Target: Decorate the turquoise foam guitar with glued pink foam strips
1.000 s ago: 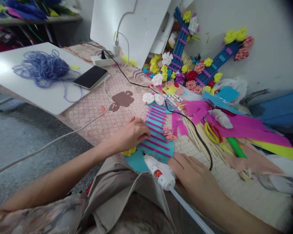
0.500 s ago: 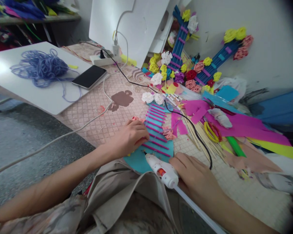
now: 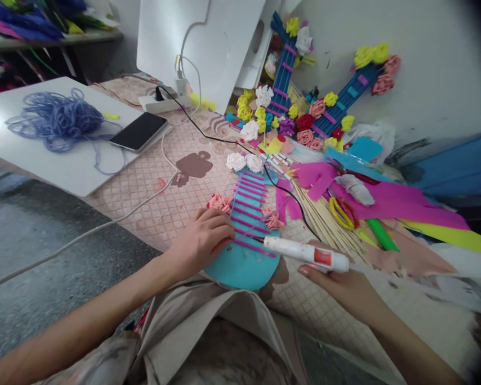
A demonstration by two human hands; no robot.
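In the head view a turquoise guitar-shaped craft piece [image 3: 242, 274] lies on the table's near edge, crossed by several purple strips [image 3: 250, 248]. White paper flowers [image 3: 236, 161] sit at its far end, and pink ones [image 3: 220, 202] along its sides. My left hand [image 3: 200, 239] rests on its left edge, fingers bent and pressed together; whatever they pinch is hidden. Wrapped in my right hand [image 3: 342, 286] is a white glue gun [image 3: 291, 248], a glue stick trailing from its back. Its dark nozzle points left, over the lower purple strips.
On the right lie thin wooden sticks [image 3: 324, 219], yellow-handled scissors [image 3: 342, 214] and magenta sheets [image 3: 401, 203]. Two decorated blue guitars [image 3: 347, 101] lean at the back. A black cable [image 3: 288, 188] crosses the table. To the left are a phone [image 3: 139, 132] and blue yarn [image 3: 62, 117].
My right hand has swung the glue gun from pointing up-left to nearly level, its body now further right and higher. My left hand stays at the craft's left edge, uncovering more pink flowers.
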